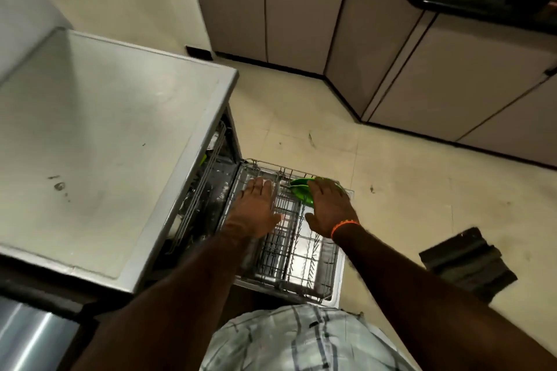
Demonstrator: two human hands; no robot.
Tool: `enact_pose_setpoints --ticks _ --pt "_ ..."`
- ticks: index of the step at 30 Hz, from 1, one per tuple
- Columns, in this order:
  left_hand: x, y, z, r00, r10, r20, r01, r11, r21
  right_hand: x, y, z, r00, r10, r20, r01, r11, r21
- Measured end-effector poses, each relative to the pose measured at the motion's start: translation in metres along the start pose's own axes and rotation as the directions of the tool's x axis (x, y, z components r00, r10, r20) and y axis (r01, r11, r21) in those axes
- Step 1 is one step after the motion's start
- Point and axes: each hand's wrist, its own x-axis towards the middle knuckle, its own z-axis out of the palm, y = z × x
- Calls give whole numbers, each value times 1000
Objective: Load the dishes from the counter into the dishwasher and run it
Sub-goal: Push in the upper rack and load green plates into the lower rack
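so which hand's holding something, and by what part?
Right hand holds the green dishes by their near edge over the lower rack. Left hand lies flat, gripping nothing.

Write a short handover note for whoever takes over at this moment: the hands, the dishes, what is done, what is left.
Left hand: open, fingers flat on the pulled-out grey wire lower rack.
Right hand: lies over the bright green plastic dishes at the rack's far end; grip unclear.
Done: silver dishwasher door open, rack out, green dishes at the rack.
Left: seat them, load any remaining dishes, push the rack in, shut the door, start it.
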Motion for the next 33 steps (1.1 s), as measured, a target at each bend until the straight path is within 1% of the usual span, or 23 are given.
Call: enact_pose_setpoints --ticks 4,7,12,17,21,25,27,33 --pt "-23 -3 0 992 -108 -57 105 993 -55 8 -5 -7 994 -104 26 106 991 -79" --pt "-46 -5 2 975 -186 -125 176 981 -85 15 -13 -11 982 -178 56 182 979 -91" --pt "-89 -9 15 902 -387 -189 356 917 -179 22 -39 -13 929 -358 89 368 919 -141" --pt "-138 -7 38 785 -568 -246 485 811 -326 12 -71 -8 834 -543 98 550 804 -226" --pt "-175 -2 62 682 -689 -246 579 714 -394 -4 -98 0 748 -643 161 660 698 -277" --pt "-212 -1 83 575 -788 -220 641 602 -477 -27 -127 14 661 -719 216 746 598 -293" --pt "-233 -2 93 530 -822 -210 671 558 -488 -39 -141 19 613 -751 244 785 544 -297" --pt "-315 0 122 348 -917 -195 752 398 -526 -82 -202 37 449 -834 319 887 372 -275"
